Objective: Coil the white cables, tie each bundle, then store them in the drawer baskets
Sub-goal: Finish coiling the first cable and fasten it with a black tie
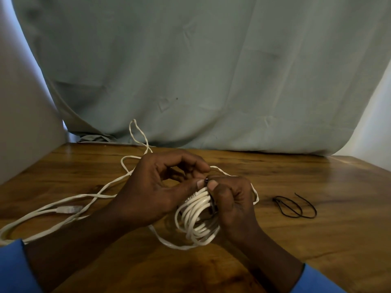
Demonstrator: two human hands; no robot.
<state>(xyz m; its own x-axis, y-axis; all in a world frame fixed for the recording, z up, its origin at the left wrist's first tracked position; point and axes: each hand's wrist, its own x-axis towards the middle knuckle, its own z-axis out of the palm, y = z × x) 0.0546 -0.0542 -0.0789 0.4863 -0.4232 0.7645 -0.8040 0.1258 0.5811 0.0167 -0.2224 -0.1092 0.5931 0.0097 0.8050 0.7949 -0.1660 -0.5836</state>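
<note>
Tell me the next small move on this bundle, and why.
Probably cinch the dark tie tight: the right hand grips the coiled cable, the left hand pinches the tie's end at the coil's top, and it seems not yet fastened.

On brown wooden tabletop (317, 240): coiled white cable bundle (198, 216) centre, between left hand (152, 191) and right hand (234, 206); loose white cable strands (63, 206) left of it, thin black tie loops (296, 206) well right, pale green cloth sheet (211, 70) behind the far edge.
</note>
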